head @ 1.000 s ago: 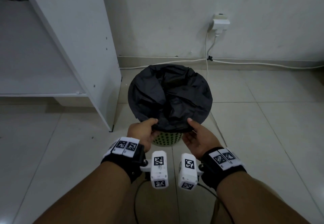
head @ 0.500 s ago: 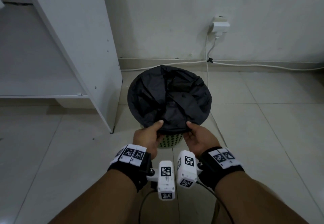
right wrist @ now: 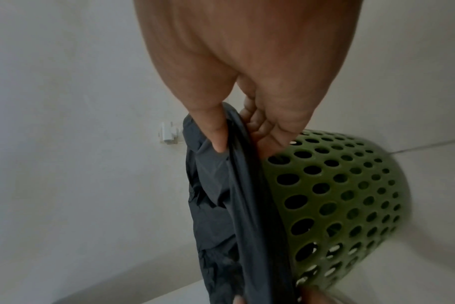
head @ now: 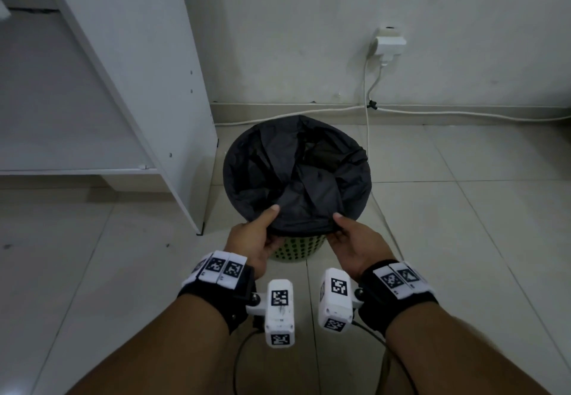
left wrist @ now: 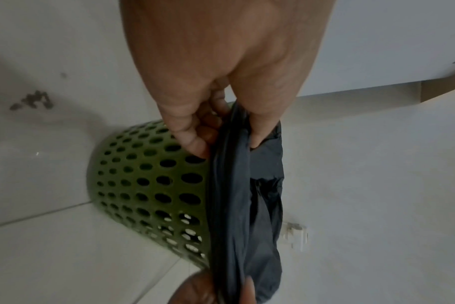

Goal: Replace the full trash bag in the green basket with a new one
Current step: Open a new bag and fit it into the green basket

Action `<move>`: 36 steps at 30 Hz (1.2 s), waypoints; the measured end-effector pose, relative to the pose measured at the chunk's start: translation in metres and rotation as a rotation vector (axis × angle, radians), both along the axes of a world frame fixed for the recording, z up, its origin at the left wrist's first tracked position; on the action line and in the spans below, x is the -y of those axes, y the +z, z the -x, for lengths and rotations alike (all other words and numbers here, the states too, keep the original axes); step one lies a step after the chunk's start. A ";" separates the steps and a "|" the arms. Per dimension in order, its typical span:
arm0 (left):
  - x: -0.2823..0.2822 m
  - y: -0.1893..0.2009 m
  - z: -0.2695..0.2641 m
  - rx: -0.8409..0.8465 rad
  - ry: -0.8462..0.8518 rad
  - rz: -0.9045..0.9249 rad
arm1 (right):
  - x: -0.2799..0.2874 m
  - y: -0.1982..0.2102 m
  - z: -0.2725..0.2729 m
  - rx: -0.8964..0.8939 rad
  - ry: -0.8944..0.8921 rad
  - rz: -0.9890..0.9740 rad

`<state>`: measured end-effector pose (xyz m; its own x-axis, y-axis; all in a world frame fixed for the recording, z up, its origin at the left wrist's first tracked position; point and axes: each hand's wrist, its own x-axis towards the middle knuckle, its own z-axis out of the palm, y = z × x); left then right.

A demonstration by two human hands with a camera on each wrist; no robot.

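A green perforated basket (head: 296, 249) (left wrist: 148, 185) (right wrist: 338, 201) stands on the tiled floor near the wall. A black trash bag (head: 296, 175) (left wrist: 244, 205) (right wrist: 221, 205) lines it, its edge folded over the rim. My left hand (head: 258, 234) (left wrist: 221, 131) pinches the bag's near rim edge, thumb on top and fingers underneath. My right hand (head: 347, 234) (right wrist: 237, 133) pinches the same edge a little to the right in the same way. What lies inside the bag is hidden by its crumpled folds.
A white cabinet panel (head: 139, 70) stands close on the basket's left. A wall socket with a plug (head: 389, 43) sits behind, and white cables (head: 367, 147) run down and along the skirting, passing the basket's right side. Tiled floor (head: 463, 240) spreads right.
Both hands keep their pinch on the bag's near edge; they drew a little closer together, then apart again. The basket has stayed in place.
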<state>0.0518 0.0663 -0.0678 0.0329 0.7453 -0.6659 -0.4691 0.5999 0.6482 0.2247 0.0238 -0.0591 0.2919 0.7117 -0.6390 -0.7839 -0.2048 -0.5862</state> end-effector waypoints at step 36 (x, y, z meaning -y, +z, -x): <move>-0.012 0.046 0.060 -0.843 -0.351 -0.757 | -0.008 0.046 -0.120 1.027 0.566 -0.062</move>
<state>-0.0081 0.0787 -0.0221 0.0762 0.9966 0.0310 0.3901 -0.0584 0.9189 0.3450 0.0314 -0.0133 0.2822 0.9268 -0.2477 0.2567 -0.3218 -0.9114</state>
